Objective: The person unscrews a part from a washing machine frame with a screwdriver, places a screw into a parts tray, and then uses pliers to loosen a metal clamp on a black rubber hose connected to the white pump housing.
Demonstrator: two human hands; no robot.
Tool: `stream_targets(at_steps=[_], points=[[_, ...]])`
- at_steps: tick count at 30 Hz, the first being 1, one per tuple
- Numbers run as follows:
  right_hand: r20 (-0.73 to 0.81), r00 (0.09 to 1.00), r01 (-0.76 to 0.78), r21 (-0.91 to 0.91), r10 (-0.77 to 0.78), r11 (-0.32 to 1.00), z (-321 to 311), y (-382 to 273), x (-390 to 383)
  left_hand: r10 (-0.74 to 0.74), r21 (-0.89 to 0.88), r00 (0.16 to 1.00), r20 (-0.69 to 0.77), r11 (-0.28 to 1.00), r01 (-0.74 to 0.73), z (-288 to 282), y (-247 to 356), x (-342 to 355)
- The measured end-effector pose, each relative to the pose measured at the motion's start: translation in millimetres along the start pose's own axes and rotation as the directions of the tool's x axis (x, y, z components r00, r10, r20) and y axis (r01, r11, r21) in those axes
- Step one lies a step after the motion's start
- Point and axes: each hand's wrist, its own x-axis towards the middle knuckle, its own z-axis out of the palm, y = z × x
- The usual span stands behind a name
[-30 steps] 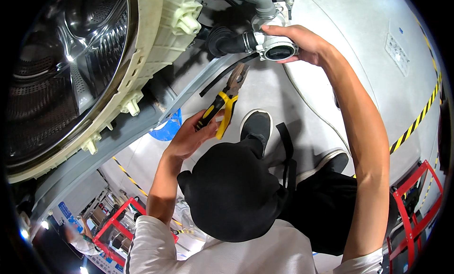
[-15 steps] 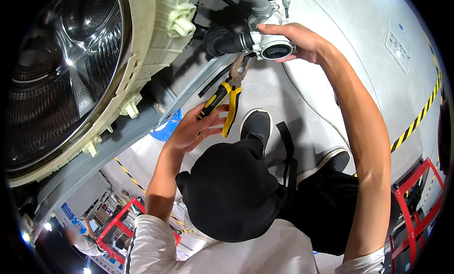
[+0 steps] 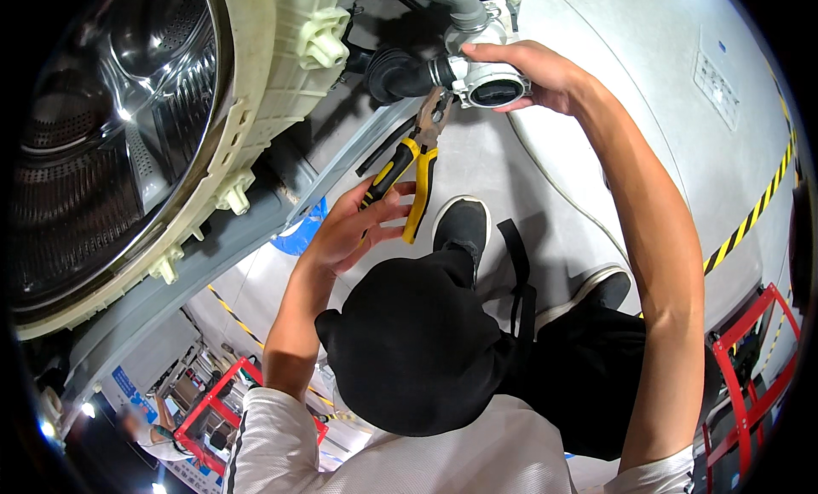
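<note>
My left hand (image 3: 362, 217) is wrapped round the yellow and black handles of a pair of pliers (image 3: 411, 183), which are spread somewhat apart. The pliers' metal jaws reach up to the clamp on a black ribbed rubber hose (image 3: 405, 75); whether they grip it I cannot tell. That hose runs into a white pump housing (image 3: 492, 61) with a round dark cap on its front. Around the housing's right side my right hand (image 3: 545, 72) is closed, thumb on top and fingers partly hidden behind it. A grey hose (image 3: 460, 2) joins the housing from above.
At the left stands a washing machine's steel drum (image 3: 119, 136) inside a cream plastic tub rim (image 3: 247, 94), above a grey metal frame (image 3: 196, 238). A pale cable (image 3: 562, 183) crosses the floor. Red metal racks (image 3: 741, 366) and another person (image 3: 153, 434) are farther off.
The pliers have tilted slightly to the right at the jaws, and their handles sit a little closer together. My right hand stays on the pump housing.
</note>
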Motion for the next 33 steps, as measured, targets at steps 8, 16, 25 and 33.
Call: stream_targets(at_steps=[8, 16, 25, 33], points=[[0.013, 1.000, 0.009, 0.003, -0.009, 1.000, 0, 0, 0, 0.002, -0.046, 1.000, -0.020, 0.999, -0.003, -1, -3, 1], [0.030, 1.000, -0.005, 0.030, 0.004, 1.000, -3, 6, 6, -0.130, 0.031, 0.992, -0.005, 0.991, 0.130, -29, 25, 4], [0.056, 0.995, -0.080, 0.051, 0.077, 0.995, -4, 0, 3, -0.151, 0.273, 0.987, 0.050, 0.953, 0.132, -45, 56, 17], [0.059, 0.995, -0.081, 0.031, 0.079, 0.996, -7, -6, -1, -0.199, 0.296, 0.980, 0.026, 0.938, 0.182, -45, 76, 19]])
